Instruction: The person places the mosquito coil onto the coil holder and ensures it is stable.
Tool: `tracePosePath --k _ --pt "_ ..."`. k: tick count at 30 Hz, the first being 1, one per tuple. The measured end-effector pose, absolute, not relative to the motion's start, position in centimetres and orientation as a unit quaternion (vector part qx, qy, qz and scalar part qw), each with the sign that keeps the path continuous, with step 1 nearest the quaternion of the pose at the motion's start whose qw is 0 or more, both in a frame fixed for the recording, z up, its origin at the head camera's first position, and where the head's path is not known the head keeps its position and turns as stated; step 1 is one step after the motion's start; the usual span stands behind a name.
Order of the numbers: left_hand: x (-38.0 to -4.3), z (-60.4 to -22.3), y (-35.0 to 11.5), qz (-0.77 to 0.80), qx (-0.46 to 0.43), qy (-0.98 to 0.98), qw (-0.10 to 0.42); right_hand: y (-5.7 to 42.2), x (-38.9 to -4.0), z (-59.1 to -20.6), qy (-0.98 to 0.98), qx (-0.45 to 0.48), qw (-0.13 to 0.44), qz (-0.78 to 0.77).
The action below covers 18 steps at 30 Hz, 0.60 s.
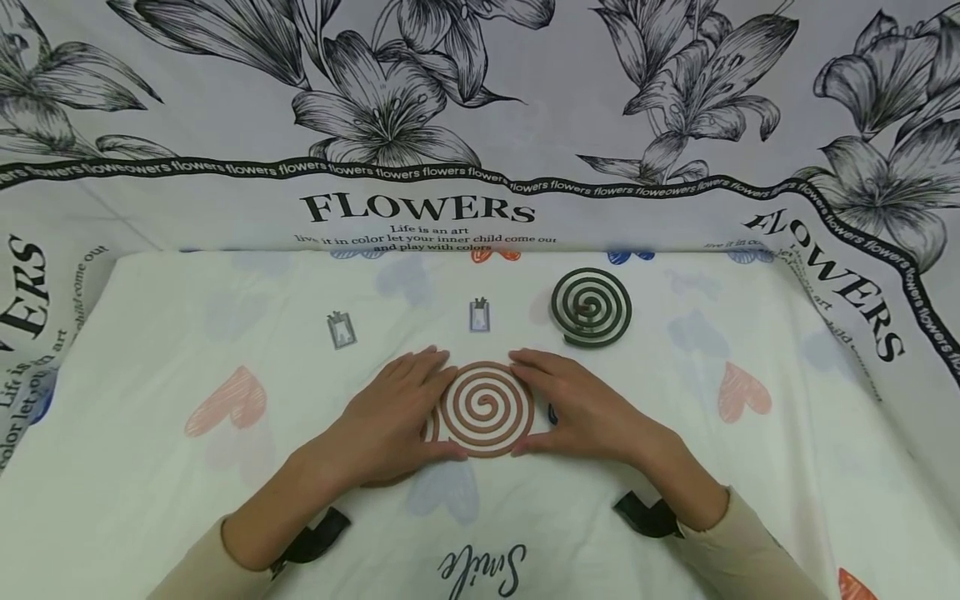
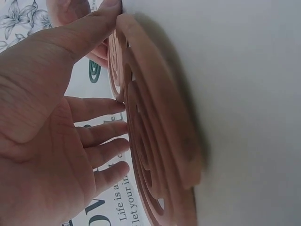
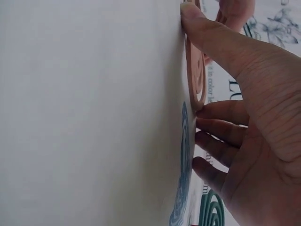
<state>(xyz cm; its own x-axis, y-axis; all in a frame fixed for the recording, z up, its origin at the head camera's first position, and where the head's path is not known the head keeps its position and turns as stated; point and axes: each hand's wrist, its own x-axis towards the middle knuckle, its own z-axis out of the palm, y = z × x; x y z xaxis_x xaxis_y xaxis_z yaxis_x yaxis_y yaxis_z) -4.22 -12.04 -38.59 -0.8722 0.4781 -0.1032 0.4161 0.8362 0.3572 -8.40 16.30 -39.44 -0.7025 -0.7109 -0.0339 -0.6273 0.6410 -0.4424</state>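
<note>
Bearing everything, the white cloth [image 1: 150, 392] is reached across by the left hand [image 1: 401, 408] and right hand [image 1: 588, 410]. Well in from its far edge, one brown coil [image 1: 487, 407] is pinched between thumbs and fingers at both sides, presumably for steadiness; a second coil [image 2: 174, 127] is partly covered by the left. Nearer that edge, the green coil [image 1: 591, 307] and two metal stands [image 1: 480, 317] are set apart, probably for room.

on the pale heart-printed cloth [image 1: 577, 542] before me i see a small metal stand [image 1: 342, 330], a second stand [image 1: 479, 316] to its right, a dark green coil [image 1: 591, 307] further right (flat, wound like a snail), upside-down "smile" lettering [image 1: 483, 562] nearest me, and flower-printed fabric [image 1: 540, 125] with a black band [image 1: 255, 169] beyond.
</note>
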Motion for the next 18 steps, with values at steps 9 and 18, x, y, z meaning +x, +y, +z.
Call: tracePosePath --k 9,18 --pt "-4.08 -38.49 -11.9 0.164 0.234 0.953 0.102 16.31 -8.34 -39.43 0.898 -0.372 0.104 -0.21" --pt "-3.95 -38.76 -11.64 0.153 0.24 0.954 0.091 16.49 -8.26 -39.7 0.899 -0.374 0.102 -0.204"
